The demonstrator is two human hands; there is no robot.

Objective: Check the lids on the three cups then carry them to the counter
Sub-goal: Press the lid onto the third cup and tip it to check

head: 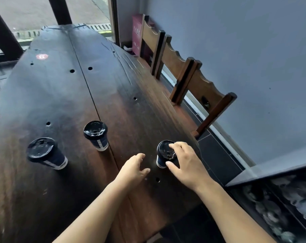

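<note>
Pinching the black lid [165, 150] of the held cup [160, 162] with the right grip [185, 163]: fingertips draped over the lid's far edge, thumb set against the near side just under the rim. Hovering just left of that cup with the left grip [134, 170], fingers spread and relaxed, holding nothing, close above the desk [113, 85].

Further left of both grips, well apart from them and from each other: second cup [96, 135], then third cup [45, 153]. Both upright on the desk, both capped in black, both untouched.

Probably paper walls, dark blue with a pale band near the base. Light if empty, top-heavy and ready to slosh if filled. Cannot tell the fill, with every lid closed over whatever is inside.

By the look, thin plastic snap-on lids: stiff at the rim, springy in the middle, liable to pop free under a lift. So press round the rim to test the seating, then take hold on the wall below the lid, never by the lid alone. Squeeze gently, since a hard pinch would likely buckle the wall.

Looks like lid-checking on this cup, with carrying not yet begun. Three cups for two grips: expect an awkward clasp or a second trip.
</note>
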